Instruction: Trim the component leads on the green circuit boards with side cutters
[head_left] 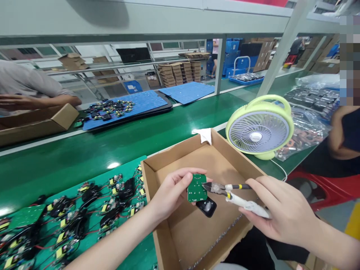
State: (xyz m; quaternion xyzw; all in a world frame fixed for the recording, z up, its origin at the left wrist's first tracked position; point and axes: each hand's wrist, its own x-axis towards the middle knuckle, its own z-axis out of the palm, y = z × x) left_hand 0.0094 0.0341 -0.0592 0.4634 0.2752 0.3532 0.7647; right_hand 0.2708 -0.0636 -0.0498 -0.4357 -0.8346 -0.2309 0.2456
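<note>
My left hand (176,191) grips a small green circuit board (197,189) by its left edge, the soldered side facing me. Just below the board hangs a black plastic part (207,207), partly covered by it. In my right hand (281,210) are diagonal cutters (218,188), one handle wrapped in white and the other dark with a yellow band. Their jaw tips meet the right part of the board's face; whether they are closed on a lead is too small to tell. Both hands are above an open cardboard box (174,152), with dark bits along its near side.
Left of the box, several wired circuit boards (90,193) lie on a green mat. A yellow-green fan (258,129) stands behind the box's right corner. More boards (112,108) rest on blue sheets across the green bench. Co-workers sit at far left and right.
</note>
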